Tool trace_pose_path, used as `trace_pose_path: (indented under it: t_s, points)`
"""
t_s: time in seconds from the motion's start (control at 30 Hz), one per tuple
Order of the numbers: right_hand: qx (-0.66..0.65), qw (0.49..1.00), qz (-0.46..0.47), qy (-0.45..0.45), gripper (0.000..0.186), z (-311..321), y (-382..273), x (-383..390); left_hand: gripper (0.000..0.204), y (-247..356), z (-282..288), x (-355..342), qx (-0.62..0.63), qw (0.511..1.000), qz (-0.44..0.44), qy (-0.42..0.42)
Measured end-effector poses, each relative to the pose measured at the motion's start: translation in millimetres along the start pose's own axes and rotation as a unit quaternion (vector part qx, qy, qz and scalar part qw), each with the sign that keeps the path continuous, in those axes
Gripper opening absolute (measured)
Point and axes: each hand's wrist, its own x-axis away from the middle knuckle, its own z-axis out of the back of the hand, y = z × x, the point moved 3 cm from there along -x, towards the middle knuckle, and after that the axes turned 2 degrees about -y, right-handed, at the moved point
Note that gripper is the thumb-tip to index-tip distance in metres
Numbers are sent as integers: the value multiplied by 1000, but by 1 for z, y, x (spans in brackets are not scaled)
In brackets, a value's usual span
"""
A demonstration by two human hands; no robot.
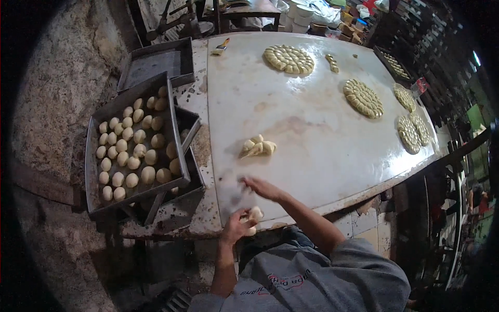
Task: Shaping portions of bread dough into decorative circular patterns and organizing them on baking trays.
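Close to the table's near edge, my left hand (238,226) is closed around a pale lump of dough (255,213). Part of the lump bulges out past the fingers. My right hand (263,189) is just beyond it, over the white tabletop (312,177), with its fingers stretched out and slightly smeared by motion. I see nothing held in it. Farther out on the table lies a small heap of dough pieces (259,147), apart from both hands.
At left, a tilted metal tray (175,122) with many dough balls rests on other trays. Behind it is another tray (156,65). A brush (221,47), round braided-looking dough slabs (289,59) and a short dough strip (332,63) lie farther off.
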Motion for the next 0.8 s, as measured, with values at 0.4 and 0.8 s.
trace_pose_path:
  t_s: [0.4, 0.8]
  points:
    - [462, 793, 40, 394, 32, 268, 99, 270, 44, 7, -135, -103, -438, 875, -200, 56]
    - [441, 762, 119, 458, 17, 291, 82, 179, 9, 4, -246, -191, -573, 756, -170, 268]
